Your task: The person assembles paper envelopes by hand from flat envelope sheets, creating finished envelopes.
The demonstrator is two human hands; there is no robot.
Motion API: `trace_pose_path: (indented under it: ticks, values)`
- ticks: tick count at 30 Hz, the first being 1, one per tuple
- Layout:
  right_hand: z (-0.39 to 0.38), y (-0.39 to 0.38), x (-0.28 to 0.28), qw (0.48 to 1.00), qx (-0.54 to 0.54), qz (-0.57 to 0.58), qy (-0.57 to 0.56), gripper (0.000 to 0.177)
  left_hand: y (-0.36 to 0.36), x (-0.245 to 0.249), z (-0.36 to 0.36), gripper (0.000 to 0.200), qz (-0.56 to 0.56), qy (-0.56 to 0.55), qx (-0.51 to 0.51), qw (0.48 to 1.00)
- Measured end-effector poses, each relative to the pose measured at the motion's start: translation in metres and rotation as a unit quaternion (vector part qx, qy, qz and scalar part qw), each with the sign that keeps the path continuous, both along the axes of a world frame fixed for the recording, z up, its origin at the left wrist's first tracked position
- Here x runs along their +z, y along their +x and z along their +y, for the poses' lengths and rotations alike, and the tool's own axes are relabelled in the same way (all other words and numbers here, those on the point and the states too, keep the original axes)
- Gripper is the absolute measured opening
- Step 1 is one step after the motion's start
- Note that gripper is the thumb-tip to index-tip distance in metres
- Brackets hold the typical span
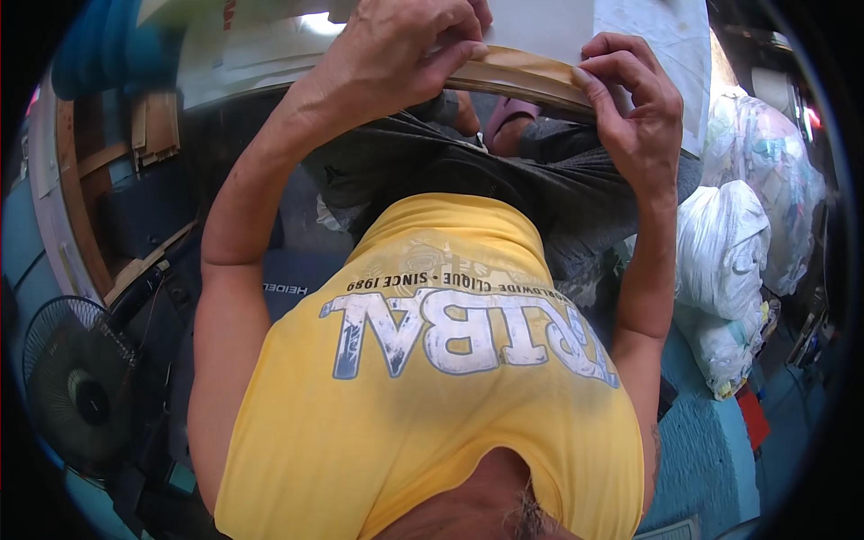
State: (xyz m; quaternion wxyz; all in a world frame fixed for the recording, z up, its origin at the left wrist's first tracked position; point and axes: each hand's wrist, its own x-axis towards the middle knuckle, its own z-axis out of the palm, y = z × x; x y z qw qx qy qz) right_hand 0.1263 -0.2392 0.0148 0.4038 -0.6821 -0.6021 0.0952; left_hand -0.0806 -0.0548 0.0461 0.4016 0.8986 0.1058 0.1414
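Note:
At the near edge of the white-covered table (517, 27), both hands hold a narrow tan strip (529, 65). It looks like paper or tape and lies along the edge between them. My left hand (409, 45) pinches one end, its thumb pressed against the fingers and the wrist bent. The other end sits between the thumb and bent fingers of my right hand (634, 103). Whether the strip is stuck to the edge, I cannot tell.
White and clear plastic bags (724, 243), stuffed full, are piled at the right. A fan (85, 387) stands at the lower left, below a wooden frame (81, 180). My legs (576, 184) are under the table edge. Blue rounded things (117, 45) show at the upper left.

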Motion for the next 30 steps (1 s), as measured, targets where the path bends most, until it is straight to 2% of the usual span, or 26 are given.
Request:
trace_pose_path:
  ticks: [6,10,12,15,16,18,21,23,24,25,26,30]
  values:
    - [0.002,-0.005,0.005,0.998,-0.01,0.06,-0.028,0.005,0.001,-0.015,0.002,0.01,-0.035,0.019,-0.002,0.999]
    - [0.003,-0.003,0.007,0.993,-0.016,0.1,-0.063,0.005,0.0,-0.006,-0.001,0.012,-0.014,0.005,0.005,1.0]
    - [0.004,-0.002,0.01,0.993,-0.013,0.086,-0.081,0.004,0.0,-0.014,0.002,0.013,-0.024,0.008,-0.002,1.0]
    - [0.004,0.004,0.005,0.994,-0.001,0.073,-0.08,0.008,0.0,-0.002,0.0,0.011,-0.03,0.025,-0.001,0.999]
    - [0.004,0.006,0.002,0.995,0.004,0.069,-0.076,0.011,0.001,-0.003,0.0,0.011,-0.016,0.014,0.029,0.999]
    - [0.004,0.0,0.002,0.992,-0.056,0.093,-0.068,0.019,0.003,-0.012,0.006,0.012,0.01,-0.007,0.089,0.996]
    - [-0.002,0.001,0.0,0.982,-0.133,0.129,-0.044,0.029,0.003,-0.02,0.008,0.017,-0.052,-0.038,0.095,0.993]
    - [-0.005,-0.004,0.001,0.975,-0.167,0.146,0.017,0.031,0.0,-0.028,0.003,0.02,-0.165,0.034,0.144,0.975]
    - [-0.009,-0.011,0.0,0.986,-0.141,0.072,0.059,0.033,-0.002,-0.033,0.001,0.022,-0.218,0.069,0.167,0.959]
    - [-0.015,-0.018,-0.005,0.988,-0.118,-0.002,0.1,0.035,-0.013,-0.033,-0.007,0.047,-0.215,0.168,0.162,0.948]
    - [-0.023,-0.025,-0.009,0.983,-0.097,-0.077,0.138,0.037,-0.022,-0.034,-0.017,0.046,-0.214,0.188,0.131,0.95]
    - [-0.035,-0.074,-0.015,0.98,0.0,-0.172,0.099,0.051,-0.03,-0.045,-0.063,0.044,-0.19,0.263,0.04,0.945]
